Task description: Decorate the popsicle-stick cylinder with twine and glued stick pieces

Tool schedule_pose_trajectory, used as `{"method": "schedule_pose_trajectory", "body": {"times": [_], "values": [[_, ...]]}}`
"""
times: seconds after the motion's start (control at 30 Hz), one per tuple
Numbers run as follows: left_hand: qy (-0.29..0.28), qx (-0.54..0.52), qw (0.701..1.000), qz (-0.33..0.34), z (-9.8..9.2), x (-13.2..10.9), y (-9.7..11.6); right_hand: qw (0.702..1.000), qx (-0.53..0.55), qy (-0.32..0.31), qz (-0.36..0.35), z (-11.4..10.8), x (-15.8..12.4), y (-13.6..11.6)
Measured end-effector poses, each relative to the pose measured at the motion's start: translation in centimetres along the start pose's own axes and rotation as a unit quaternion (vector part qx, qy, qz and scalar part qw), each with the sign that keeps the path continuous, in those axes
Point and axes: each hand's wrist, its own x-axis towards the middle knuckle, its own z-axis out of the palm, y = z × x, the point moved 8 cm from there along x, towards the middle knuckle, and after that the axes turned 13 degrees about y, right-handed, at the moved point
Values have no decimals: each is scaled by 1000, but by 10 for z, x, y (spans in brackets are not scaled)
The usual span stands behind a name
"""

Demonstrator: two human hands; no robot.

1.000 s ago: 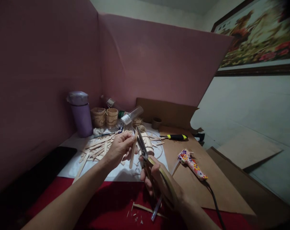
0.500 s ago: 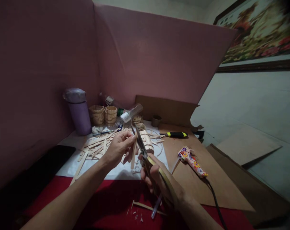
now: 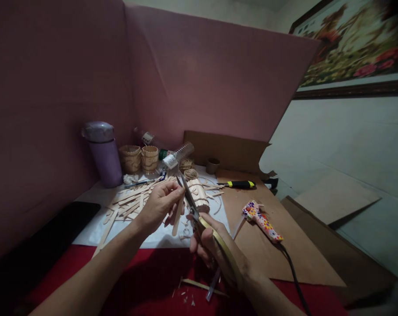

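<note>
Red work surface, apparently cloth-covered. Near side: a thin pale wooden strip, small pale wood chips and a translucent rod. Left: a flat black panel, its nature uncertain in the dim light. Middle: a white sheet bearing a loose heap of flat pale wooden sticks and, to their right, a ribbed, barrel-shaped pale wooden piece. Right: a brown cardboard sheet, carrying a black-and-yellow knife at the far side and, nearer, a floral-patterned glue gun.
</note>
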Motion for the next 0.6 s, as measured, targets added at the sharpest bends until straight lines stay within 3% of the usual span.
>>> {"method": "schedule_pose_trajectory", "body": {"times": [0.13, 0.37, 0.6], "values": [[9, 1, 1000, -10, -1, 0, -1, 1000, 10, 7, -4, 0, 0, 3], [15, 1, 1000, -12, -2, -1, 0, 999, 15, -35, -2, 1, 4, 9], [14, 15, 1000, 3, -2, 0, 0, 1000, -2, -6, 13, 3, -1, -1]]}}
